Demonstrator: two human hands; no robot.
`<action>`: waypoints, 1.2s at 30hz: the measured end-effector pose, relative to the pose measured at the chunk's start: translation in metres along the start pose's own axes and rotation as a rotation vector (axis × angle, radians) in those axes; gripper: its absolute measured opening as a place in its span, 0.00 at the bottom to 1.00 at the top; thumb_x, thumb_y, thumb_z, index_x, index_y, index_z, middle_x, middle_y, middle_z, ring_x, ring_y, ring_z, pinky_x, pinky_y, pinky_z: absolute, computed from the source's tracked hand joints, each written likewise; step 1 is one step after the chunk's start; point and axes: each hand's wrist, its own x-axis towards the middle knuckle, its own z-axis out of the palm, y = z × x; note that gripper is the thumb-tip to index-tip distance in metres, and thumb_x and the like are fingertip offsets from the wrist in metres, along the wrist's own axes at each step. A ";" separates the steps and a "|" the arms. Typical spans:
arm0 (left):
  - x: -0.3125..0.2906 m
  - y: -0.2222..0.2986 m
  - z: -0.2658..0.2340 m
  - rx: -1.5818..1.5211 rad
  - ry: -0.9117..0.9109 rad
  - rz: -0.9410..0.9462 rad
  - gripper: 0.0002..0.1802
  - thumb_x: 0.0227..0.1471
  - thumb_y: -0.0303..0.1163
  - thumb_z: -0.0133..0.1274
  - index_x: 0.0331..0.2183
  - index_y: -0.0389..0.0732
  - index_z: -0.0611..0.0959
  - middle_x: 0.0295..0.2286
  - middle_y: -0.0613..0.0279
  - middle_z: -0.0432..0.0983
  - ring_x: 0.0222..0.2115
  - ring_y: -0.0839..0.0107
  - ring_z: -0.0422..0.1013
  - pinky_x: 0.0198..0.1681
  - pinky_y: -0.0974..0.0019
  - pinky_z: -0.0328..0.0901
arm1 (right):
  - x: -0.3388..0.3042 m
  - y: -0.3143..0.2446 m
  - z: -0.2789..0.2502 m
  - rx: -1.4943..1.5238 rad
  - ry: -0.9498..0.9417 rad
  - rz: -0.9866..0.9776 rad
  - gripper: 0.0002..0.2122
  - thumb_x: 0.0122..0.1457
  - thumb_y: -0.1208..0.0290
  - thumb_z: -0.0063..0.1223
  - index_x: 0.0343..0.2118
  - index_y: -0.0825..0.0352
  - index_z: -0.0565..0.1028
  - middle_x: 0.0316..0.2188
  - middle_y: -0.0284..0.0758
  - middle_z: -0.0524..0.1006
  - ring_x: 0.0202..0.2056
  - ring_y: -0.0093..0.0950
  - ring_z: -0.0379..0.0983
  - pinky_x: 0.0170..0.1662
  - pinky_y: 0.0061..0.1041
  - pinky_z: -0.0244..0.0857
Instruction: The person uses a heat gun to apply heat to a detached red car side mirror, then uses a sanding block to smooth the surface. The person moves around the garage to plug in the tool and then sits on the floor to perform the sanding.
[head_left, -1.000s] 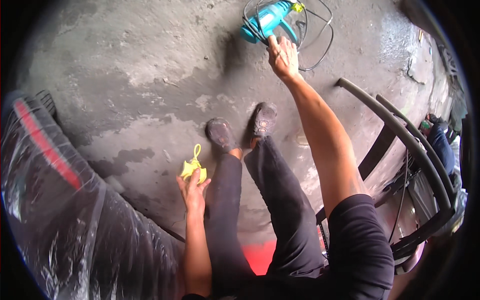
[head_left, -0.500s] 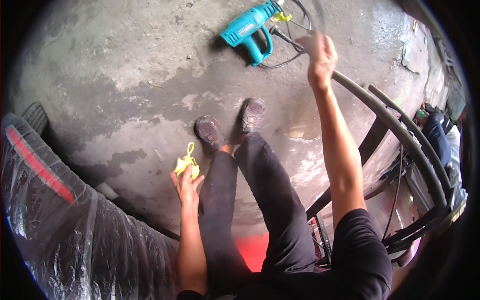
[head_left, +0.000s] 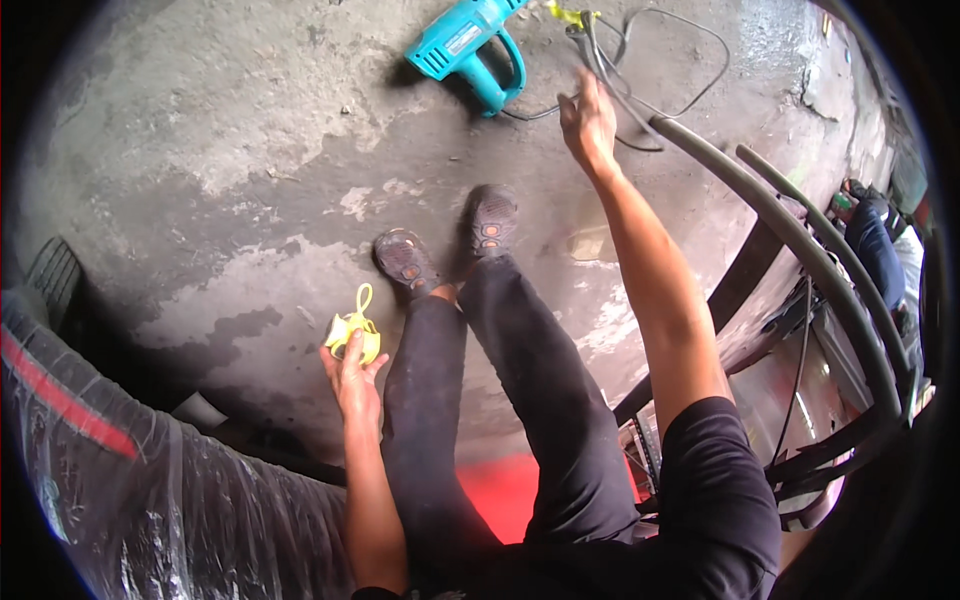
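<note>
My left hand (head_left: 352,385) is closed around a crumpled yellow roll (head_left: 356,338) of strip or tape with a small loop on top; its exact kind cannot be told. My right hand (head_left: 592,122) reaches forward beside a grey power cord (head_left: 625,98), thumb apart from stretched fingers, and nothing shows in its grasp. Ahead, a teal heat gun (head_left: 470,45) lies on its side on the concrete, its front end cut off by the picture's upper edge. A yellow strip (head_left: 570,15) lies by the bunched part of the cord.
Curved dark metal tubes (head_left: 800,245) rise on my right. To my left stands something large under clear plastic (head_left: 200,500) with a red stripe, a tire (head_left: 55,275) beyond it. My shoes (head_left: 493,220) rest on stained concrete. Someone's blue-clothed leg (head_left: 872,255) shows far right.
My right hand has moved left and slightly down, and its fingers now show beside the cord. Part of the cord has swung into a wide loop on the right. The left hand keeps the yellow roll.
</note>
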 end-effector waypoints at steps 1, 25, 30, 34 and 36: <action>-0.002 0.006 0.000 0.007 -0.004 0.009 0.30 0.56 0.37 0.63 0.55 0.47 0.67 0.49 0.61 0.72 0.47 0.67 0.70 0.38 0.56 0.71 | 0.018 -0.006 0.009 -0.059 -0.001 -0.018 0.30 0.57 0.66 0.59 0.63 0.60 0.64 0.54 0.51 0.71 0.54 0.51 0.70 0.54 0.47 0.67; -0.001 -0.016 0.007 -0.399 -0.326 -0.061 0.27 0.63 0.51 0.49 0.57 0.45 0.73 0.47 0.54 0.77 0.46 0.54 0.75 0.40 0.54 0.70 | -0.154 -0.176 -0.109 0.531 -1.006 -0.450 0.13 0.60 0.69 0.60 0.45 0.70 0.79 0.34 0.49 0.79 0.41 0.50 0.76 0.43 0.40 0.71; -0.001 -0.022 0.012 -0.518 -0.422 -0.088 0.28 0.63 0.50 0.49 0.57 0.44 0.73 0.50 0.52 0.76 0.50 0.49 0.74 0.46 0.49 0.70 | -0.190 -0.210 -0.125 0.430 -1.003 -0.025 0.13 0.64 0.67 0.57 0.45 0.70 0.78 0.34 0.50 0.80 0.39 0.50 0.78 0.41 0.41 0.71; -0.008 -0.029 0.018 -0.605 -0.423 -0.048 0.28 0.63 0.51 0.50 0.56 0.43 0.74 0.51 0.54 0.74 0.52 0.50 0.72 0.54 0.40 0.68 | -0.214 -0.220 -0.122 0.482 -1.091 -0.037 0.13 0.65 0.65 0.56 0.42 0.70 0.78 0.32 0.49 0.80 0.36 0.49 0.78 0.38 0.41 0.70; -0.014 -0.027 0.022 -0.612 -0.394 0.014 0.29 0.63 0.53 0.50 0.56 0.42 0.74 0.51 0.55 0.74 0.52 0.51 0.71 0.56 0.38 0.67 | -0.220 -0.225 -0.119 0.477 -1.085 -0.023 0.13 0.65 0.64 0.56 0.42 0.70 0.78 0.31 0.49 0.79 0.34 0.49 0.78 0.37 0.42 0.70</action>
